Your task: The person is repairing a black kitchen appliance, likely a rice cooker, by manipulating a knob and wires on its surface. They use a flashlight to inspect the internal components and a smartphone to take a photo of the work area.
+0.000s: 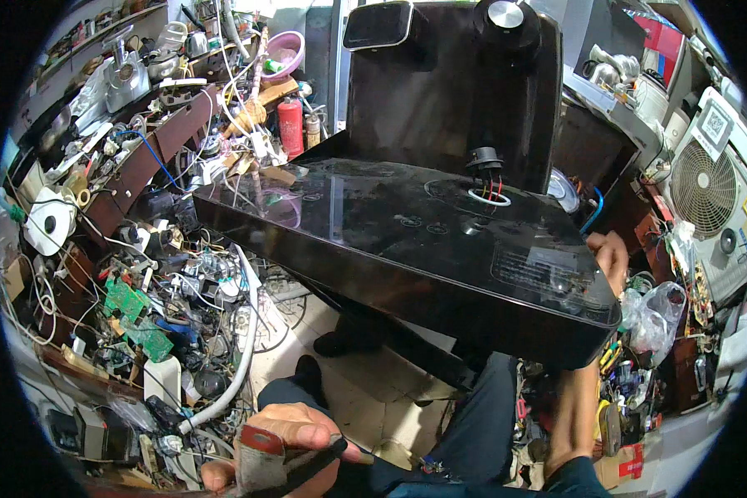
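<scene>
At the left, two green circuit boards (148, 339) lie on a heap of wires and parts, with a curved whitish ribbed hose (245, 357) to their right. Low in the view, the left hand (297, 422) has its fingers curled around a worn, grey-brown flat piece with a reddish end (260, 465); a slim black piece (317, 459) juts out beside it, and I cannot tell whether the two are joined. Farther back stands a red metal cylinder (290, 129).

Across the middle, a large, glossy black slab-shaped appliance part (373, 212) lies above the person's legs, its top dusty. An upright dark panel (448, 100) rises behind it. Toward the slab's right side, a small black cap on coloured wires (485, 158) stands over a white ring (490, 197).

The right hand (609, 257) is at the slab's right edge, knuckles bent; its fingertips are hidden, so I cannot tell whether they grip. Beyond it lies a crumpled clear plastic bag (657, 319).
</scene>
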The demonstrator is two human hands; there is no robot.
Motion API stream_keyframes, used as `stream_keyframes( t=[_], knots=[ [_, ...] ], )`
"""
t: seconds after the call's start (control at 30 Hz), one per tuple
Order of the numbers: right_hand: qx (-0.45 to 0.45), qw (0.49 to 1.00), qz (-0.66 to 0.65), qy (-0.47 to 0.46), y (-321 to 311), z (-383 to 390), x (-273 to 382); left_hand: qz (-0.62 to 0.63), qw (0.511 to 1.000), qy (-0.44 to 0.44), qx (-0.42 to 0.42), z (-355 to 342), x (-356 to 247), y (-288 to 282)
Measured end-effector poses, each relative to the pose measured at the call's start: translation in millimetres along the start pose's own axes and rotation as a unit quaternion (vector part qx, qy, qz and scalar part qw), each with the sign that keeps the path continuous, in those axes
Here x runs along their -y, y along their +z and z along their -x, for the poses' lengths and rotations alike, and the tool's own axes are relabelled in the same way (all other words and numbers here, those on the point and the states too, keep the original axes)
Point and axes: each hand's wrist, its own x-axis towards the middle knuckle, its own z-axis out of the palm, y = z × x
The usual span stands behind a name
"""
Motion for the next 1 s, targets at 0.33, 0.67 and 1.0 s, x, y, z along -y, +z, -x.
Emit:
stream_keyframes(
  t=[0.33, 0.67, 1.0],
  knots=[
    [0.08, 0.947, 0.052, 0.307, -33, 213, -197, 0.227, 0.955, 0.18, -0.066, 51, 72, -29],
    [0.172, 0.918, 0.137, 0.331, -15, 200, -193, 0.121, 0.986, -0.074, 0.092, 14, 24, -30],
    [0.214, 0.905, 0.193, 0.313, -26, 208, -195, -0.016, 0.994, 0.047, -0.095, -4, 27, 17]
  ],
)
